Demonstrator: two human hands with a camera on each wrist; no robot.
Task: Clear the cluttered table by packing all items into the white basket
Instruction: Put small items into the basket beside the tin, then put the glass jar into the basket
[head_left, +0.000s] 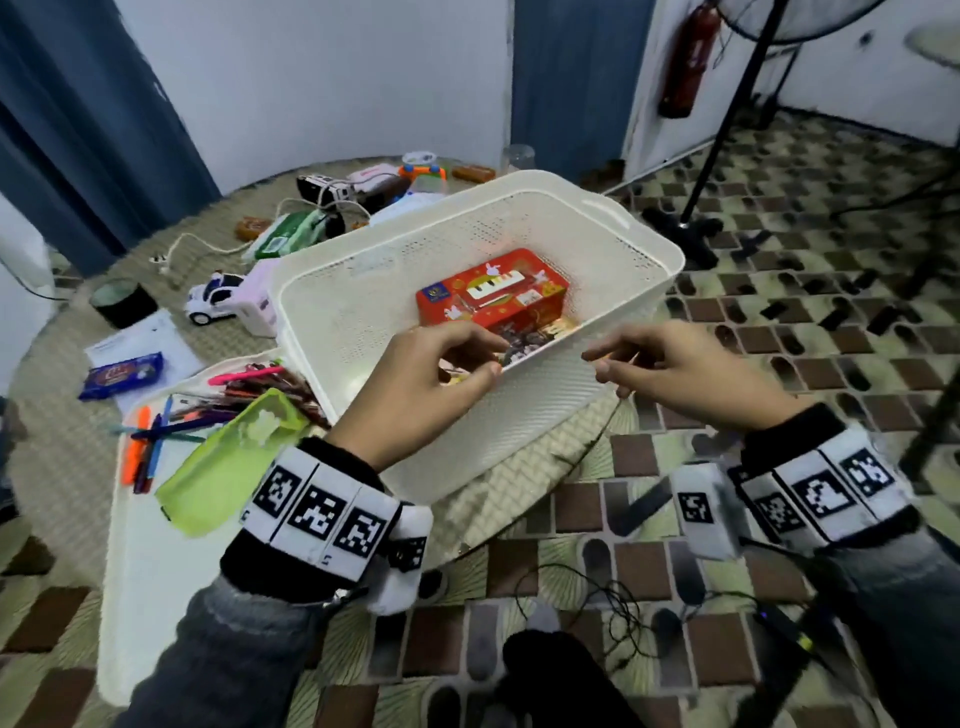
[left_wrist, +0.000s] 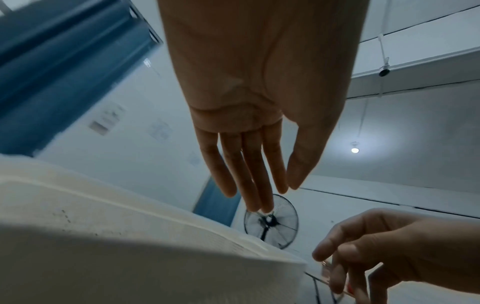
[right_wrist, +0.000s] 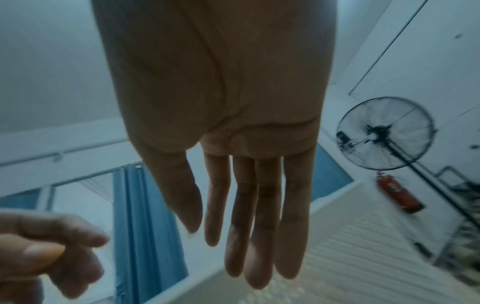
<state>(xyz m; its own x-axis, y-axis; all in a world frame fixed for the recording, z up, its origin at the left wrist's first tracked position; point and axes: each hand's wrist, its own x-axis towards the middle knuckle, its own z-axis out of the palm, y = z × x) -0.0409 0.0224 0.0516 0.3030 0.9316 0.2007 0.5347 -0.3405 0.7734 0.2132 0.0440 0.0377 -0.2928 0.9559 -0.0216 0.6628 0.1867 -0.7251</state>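
The white basket (head_left: 613, 244) stands on the round desk (head_left: 67, 441), directly ahead of both hands. Its near rim lies just beyond the fingertips.

Left hand (head_left: 415, 384): positioned at the near rim of the basket, fingers and thumb extended and loosely relaxed in the left wrist view (left_wrist: 249, 127). It grips nothing. From the head view, contact between the fingertips and the rim cannot be confirmed.

Right hand (head_left: 685, 366): positioned just right of the left hand, outside the near right corner of the basket. The fingers are extended and relaxed in the right wrist view (right_wrist: 233, 144); the hand holds nothing.

Basket contents: a red tin box (head_left: 493, 293) lies on the basket floor, ahead of the left hand. A patterned packet (head_left: 524, 340) lies against its near side, partly hidden by the left fingers.

Items on the desk, left of the left hand:
- a green pencil pouch (head_left: 228, 462) on a white tray (head_left: 140, 571), closest to the left wrist;
- a spread of coloured pens (head_left: 208, 410) on the same tray, beyond the pouch;
- a blue snack packet (head_left: 122, 374) on white paper, further left;
- a toy police car (head_left: 213, 296), further ahead;
- a green wipes pack (head_left: 291, 234), beside the far left corner of the basket.
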